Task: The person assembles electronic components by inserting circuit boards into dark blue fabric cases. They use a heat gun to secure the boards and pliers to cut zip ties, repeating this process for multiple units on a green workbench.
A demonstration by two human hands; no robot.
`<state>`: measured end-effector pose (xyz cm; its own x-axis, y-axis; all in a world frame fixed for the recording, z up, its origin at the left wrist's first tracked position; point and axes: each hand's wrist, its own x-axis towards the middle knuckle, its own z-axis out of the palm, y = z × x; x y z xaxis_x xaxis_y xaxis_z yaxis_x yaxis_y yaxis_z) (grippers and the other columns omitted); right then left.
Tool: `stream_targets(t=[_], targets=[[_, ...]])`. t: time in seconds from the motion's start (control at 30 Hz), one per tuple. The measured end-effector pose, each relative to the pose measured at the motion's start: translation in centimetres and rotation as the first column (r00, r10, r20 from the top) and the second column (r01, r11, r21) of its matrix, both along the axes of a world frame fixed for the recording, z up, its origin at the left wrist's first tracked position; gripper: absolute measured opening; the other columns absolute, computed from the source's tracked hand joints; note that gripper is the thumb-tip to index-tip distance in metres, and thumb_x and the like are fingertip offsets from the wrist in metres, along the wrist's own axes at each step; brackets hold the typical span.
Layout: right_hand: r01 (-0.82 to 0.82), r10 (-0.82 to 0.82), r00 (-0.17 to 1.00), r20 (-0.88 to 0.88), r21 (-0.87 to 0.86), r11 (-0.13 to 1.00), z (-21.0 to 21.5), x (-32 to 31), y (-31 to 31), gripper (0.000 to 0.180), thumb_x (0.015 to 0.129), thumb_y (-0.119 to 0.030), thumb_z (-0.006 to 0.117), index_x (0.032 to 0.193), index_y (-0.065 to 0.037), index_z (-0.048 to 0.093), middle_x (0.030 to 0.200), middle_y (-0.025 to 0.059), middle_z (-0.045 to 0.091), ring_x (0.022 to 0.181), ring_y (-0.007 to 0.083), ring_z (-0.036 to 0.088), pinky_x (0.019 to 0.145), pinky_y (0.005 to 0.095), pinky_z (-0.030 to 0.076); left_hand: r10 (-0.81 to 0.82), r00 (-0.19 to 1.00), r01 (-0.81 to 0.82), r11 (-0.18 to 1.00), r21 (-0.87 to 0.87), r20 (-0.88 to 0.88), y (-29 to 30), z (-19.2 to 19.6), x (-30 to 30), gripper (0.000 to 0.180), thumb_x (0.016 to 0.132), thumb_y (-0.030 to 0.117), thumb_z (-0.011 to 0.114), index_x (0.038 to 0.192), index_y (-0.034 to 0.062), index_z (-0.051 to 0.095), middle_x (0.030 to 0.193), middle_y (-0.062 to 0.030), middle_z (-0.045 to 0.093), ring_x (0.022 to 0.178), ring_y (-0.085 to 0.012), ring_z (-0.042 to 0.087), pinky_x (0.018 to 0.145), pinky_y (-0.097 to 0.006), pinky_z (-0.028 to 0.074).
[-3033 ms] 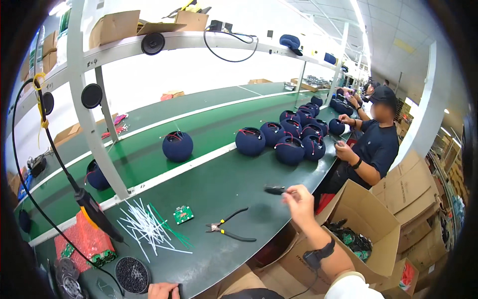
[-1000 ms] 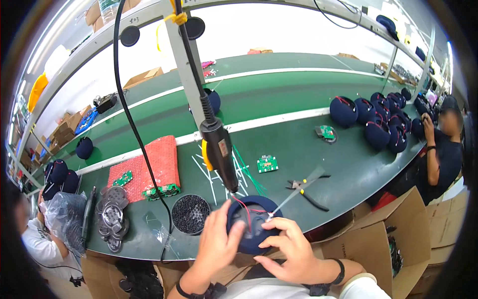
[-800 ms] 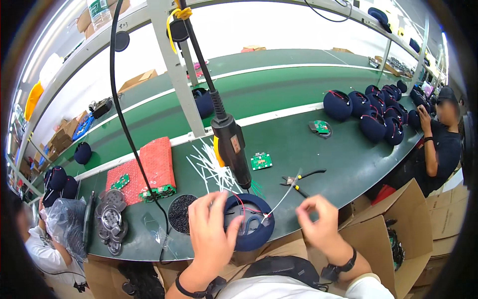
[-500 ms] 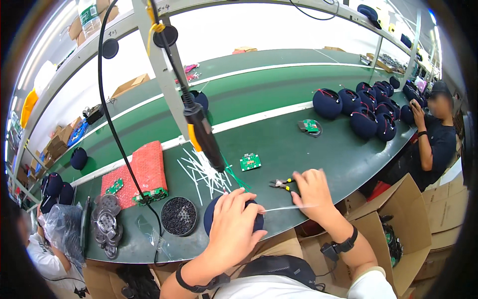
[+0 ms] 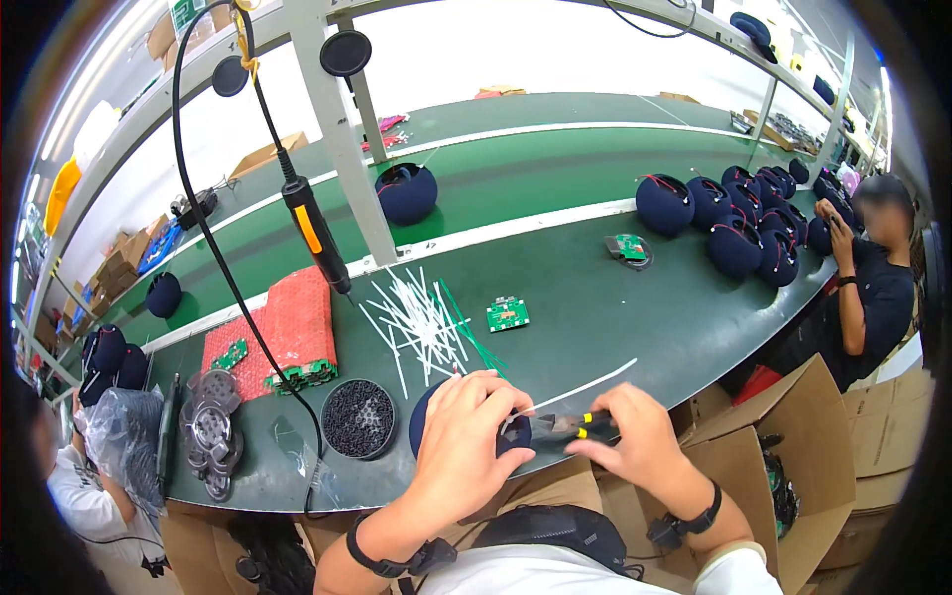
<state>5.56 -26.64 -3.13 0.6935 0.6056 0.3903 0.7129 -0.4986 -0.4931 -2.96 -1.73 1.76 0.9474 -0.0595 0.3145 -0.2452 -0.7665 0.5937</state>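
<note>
A dark blue dome-shaped shell (image 5: 436,416) is held at the near edge of the green worktop (image 5: 635,327), just in front of the person. The left hand (image 5: 466,446) is curled over the top of the shell, fingers bent and pressed down on it, so most of the shell is covered. The right hand (image 5: 635,446) is closed around the yellow-and-black handles of a pair of small cutters (image 5: 565,428), whose tip is pointed at the shell's right side; whether the blades are apart cannot be told. A long white cable tie (image 5: 585,387) is seen running from the shell up and to the right across the worktop.

For a clean cut, it is judged that the shell should be kept pinned firmly against the worktop, the cutter tip set close against the tie's head, and the left fingers kept clear of the blades.

Loose white cable ties (image 5: 416,322) and a small green circuit board (image 5: 508,314) are lying just beyond.
</note>
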Motion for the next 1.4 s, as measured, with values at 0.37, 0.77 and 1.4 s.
stream_targets(t=[0.37, 0.77, 1.4], targets=[[-0.106, 0.106, 0.994, 0.013, 0.063, 0.992, -1.4, -1.0, 3.2, 0.045, 0.087, -0.018, 0.081, 0.129, -0.005, 0.070, 0.104, 0.0113, 0.067, 0.095, 0.0317, 0.064, 0.085, 0.0426, 0.053, 0.003, 1.000, -0.003, 1.000, 0.000, -0.007, -0.1, 0.1, 0.0, 0.052, 0.069, 0.016, 0.096, 0.113, 0.0145, 0.067, 0.121, -0.0076, 0.066, 0.134, -0.0358, 0.058, 0.120, -0.057, 0.036], [-0.084, 0.078, 0.993, 0.089, 0.063, 0.994, -2.0, -1.6, 4.8, 0.047, 0.088, -0.016, 0.079, 0.133, -0.006, 0.068, 0.104, 0.0097, 0.066, 0.094, 0.0306, 0.065, 0.080, 0.0431, 0.051, -0.002, 1.000, 0.002, 1.000, -0.001, 0.000, 0.0, -0.2, 0.1, 0.052, 0.069, 0.015, 0.095, 0.112, 0.0148, 0.067, 0.121, -0.0058, 0.066, 0.133, -0.0347, 0.059, 0.120, -0.057, 0.037], [0.180, -0.120, 0.926, 0.359, -0.137, 0.974, -3.2, 6.1, 3.3, 0.040, 0.085, -0.039, 0.082, 0.115, -0.014, 0.072, 0.097, 0.0073, 0.062, 0.094, 0.0285, 0.063, 0.084, 0.0453, 0.049, 0.384, 0.897, -0.351, 0.920, -0.175, 0.219, 2.7, 0.1, 0.5, 0.006, 0.093, 0.005, 0.076, 0.095, 0.0002, 0.077, 0.082, -0.0120, 0.072, 0.071, -0.0222, 0.065, 0.067, -0.034, 0.051]])
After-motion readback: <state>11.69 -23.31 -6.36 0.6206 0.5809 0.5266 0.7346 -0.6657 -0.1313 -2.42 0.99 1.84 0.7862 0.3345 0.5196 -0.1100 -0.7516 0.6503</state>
